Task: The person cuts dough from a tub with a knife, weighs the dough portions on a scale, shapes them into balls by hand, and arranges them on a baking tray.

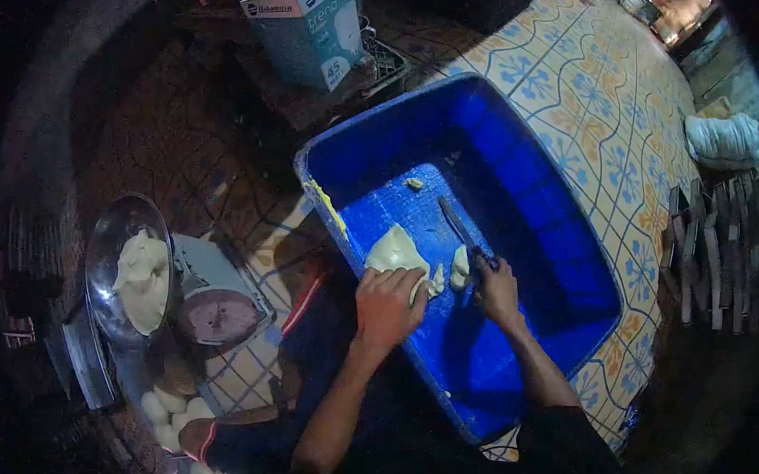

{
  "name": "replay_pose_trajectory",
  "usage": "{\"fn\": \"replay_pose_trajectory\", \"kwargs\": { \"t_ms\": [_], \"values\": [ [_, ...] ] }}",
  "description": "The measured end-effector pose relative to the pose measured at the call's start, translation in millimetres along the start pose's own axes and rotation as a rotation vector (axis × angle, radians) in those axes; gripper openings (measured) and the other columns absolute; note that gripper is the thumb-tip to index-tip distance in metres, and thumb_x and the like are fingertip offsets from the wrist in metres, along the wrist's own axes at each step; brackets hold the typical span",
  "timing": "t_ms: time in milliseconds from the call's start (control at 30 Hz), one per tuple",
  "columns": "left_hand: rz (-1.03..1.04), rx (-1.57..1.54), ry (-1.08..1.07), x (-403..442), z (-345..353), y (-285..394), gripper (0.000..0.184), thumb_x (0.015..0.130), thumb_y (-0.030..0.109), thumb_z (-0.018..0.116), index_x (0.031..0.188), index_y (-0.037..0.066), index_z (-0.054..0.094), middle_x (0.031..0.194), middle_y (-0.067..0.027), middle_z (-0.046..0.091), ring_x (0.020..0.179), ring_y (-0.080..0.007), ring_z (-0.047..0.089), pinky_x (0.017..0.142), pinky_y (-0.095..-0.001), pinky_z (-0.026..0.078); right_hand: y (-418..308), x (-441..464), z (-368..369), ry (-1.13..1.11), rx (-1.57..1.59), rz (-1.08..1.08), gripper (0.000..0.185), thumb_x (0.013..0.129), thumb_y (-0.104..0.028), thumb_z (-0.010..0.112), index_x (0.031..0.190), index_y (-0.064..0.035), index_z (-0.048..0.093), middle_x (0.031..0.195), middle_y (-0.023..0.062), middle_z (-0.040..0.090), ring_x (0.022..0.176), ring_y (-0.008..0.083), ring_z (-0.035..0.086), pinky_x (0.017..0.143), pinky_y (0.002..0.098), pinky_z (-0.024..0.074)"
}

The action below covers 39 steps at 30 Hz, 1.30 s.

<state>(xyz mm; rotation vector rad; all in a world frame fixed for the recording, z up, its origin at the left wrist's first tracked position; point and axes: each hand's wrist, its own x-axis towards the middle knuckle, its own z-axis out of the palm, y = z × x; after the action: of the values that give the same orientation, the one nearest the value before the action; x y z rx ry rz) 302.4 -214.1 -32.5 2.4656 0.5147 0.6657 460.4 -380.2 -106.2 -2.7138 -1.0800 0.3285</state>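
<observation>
A large lump of pale dough (pixel 396 248) lies on the floor of a blue plastic tub (pixel 476 347). My left hand (pixel 385 309) grips its near edge, fingers curled over it. In my right hand (pixel 497 291) is a knife (pixel 456 221), its handle in my closed fingers and its blade pointing up and left, just above or against the tub floor; I cannot tell which. Between the lump and the knife lies a cut strip of dough (pixel 460 268), with smaller crumbs beside the lump. Farther up sits a small dough scrap (pixel 413 183).
Left of the tub, a metal bowl (pixel 97 297) holding dough (pixel 143 282) rests on a grey dial scale (pixel 205 263). Several round dough balls (pixel 169 407) lie below it. A boxed carton (pixel 308 35) stands beyond the tub; stacked dark strips (pixel 722 252) are at right.
</observation>
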Motion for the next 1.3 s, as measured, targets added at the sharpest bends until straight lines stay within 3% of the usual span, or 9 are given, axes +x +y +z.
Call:
{"fn": "replay_pose_trajectory", "kwargs": {
  "t_ms": [100,167,633,767,833,900,1033,1133,1300],
  "values": [
    [-0.035,-0.033,0.072,1.6,-2.6,-2.3,0.008,0.077,0.017,0.064,0.075,0.01,0.061,0.066,-0.0044,0.061,0.062,-0.0239,0.06,0.066,-0.0387,0.041,-29.3,12.0,1.3,0.144,0.093,-0.169,0.051,0.082,-0.014,0.062,0.13,-0.0048,0.048,0.125,0.0234,0.052,0.117,0.0377,0.048,0.1,0.0457,0.0368],
    [0.03,-0.018,0.112,-3.4,0.8,-9.4,0.014,0.076,0.017,0.065,0.065,0.009,0.059,0.061,-0.0061,0.059,0.06,-0.0242,0.059,0.063,-0.0382,0.041,-67.1,34.0,0.1,-0.326,1.121,0.027,0.054,0.09,-0.028,0.058,0.133,0.0008,0.043,0.134,0.0195,0.046,0.129,0.0283,0.038,0.106,0.0404,0.0296],
    [-0.088,0.202,-0.438,2.2,-21.4,0.5,0.014,0.068,0.019,0.061,0.069,0.008,0.068,0.066,-0.0106,0.065,0.068,-0.0241,0.065,0.076,-0.0391,0.046,-226.2,127.2,-35.2,-0.323,1.178,-0.196,0.051,0.091,-0.039,0.055,0.119,0.0033,0.057,0.118,0.0117,0.06,0.109,0.0162,0.053,0.096,0.0285,0.037],
    [-0.042,0.125,-0.32,-9.1,-25.8,2.5,0.013,0.075,0.016,0.06,0.073,0.004,0.066,0.073,-0.0122,0.066,0.074,-0.0225,0.064,0.073,-0.0366,0.047,-211.8,125.7,-41.4,-0.374,1.155,-0.297,0.047,0.093,-0.035,0.051,0.115,0.006,0.058,0.103,0.0106,0.064,0.101,0.0177,0.059,0.092,0.0323,0.0427],
    [-0.196,-0.744,0.152,-27.0,-38.0,1.9,0.014,0.082,0.013,0.061,0.076,0.0,0.063,0.079,-0.0132,0.064,0.074,-0.0208,0.061,0.074,-0.0322,0.046,-206.5,98.0,-71.9,-0.326,1.43,-0.176,0.044,0.093,-0.031,0.051,0.114,0.0075,0.057,0.098,0.0131,0.066,0.09,0.0208,0.063,0.086,0.0366,0.0467],
    [-0.409,-0.885,0.42,-52.4,-64.8,-7.8,0.019,0.088,0.019,0.058,0.086,0.0,0.06,0.09,-0.0118,0.063,0.084,-0.0214,0.059,0.079,-0.032,0.045,-187.6,72.7,-82.2,-0.408,1.533,-0.227,0.044,0.095,-0.032,0.046,0.109,0.0072,0.06,0.099,0.0166,0.066,0.089,0.0261,0.064,0.085,0.0394,0.0484],
    [-0.256,-1.047,0.874,-53.1,-124.6,-38.7,0.064,0.093,0.052,0.038,0.138,0.005,0.036,0.141,-0.0154,0.038,0.13,-0.0247,0.035,0.104,-0.0413,0.028,-220.6,-8.7,-58.7,-0.479,1.3,-0.492,0.049,0.097,-0.037,0.036,0.124,0.0025,0.045,0.122,0.0171,0.048,0.111,0.0272,0.047,0.096,0.0425,0.0368],
    [-0.462,-1.204,0.59,-62.3,-133.6,36.9,0.086,0.089,0.066,0.024,0.147,0.007,-0.001,0.154,-0.0115,0.0,0.142,-0.0215,0.005,0.112,-0.0416,0.009,-278.6,-46.0,-43.4,-0.127,0.918,-0.847,0.064,0.098,-0.046,0.019,0.146,-0.0049,0.012,0.153,0.0132,0.006,0.141,0.0252,0.008,0.112,0.0433,0.0137],
    [-0.254,-0.884,0.554,-106.9,-121.2,15.6,0.087,0.089,0.065,0.021,0.146,0.003,-0.001,0.153,-0.013,-0.003,0.141,-0.0274,-0.001,0.112,-0.0432,0.001,-319.9,-76.8,-55.6,-0.479,1.603,-0.484,0.068,0.097,-0.05,0.018,0.147,-0.0077,0.001,0.154,0.0072,0.0,0.141,0.022,-0.001,0.113,0.0392,0.005]
  ]
}}
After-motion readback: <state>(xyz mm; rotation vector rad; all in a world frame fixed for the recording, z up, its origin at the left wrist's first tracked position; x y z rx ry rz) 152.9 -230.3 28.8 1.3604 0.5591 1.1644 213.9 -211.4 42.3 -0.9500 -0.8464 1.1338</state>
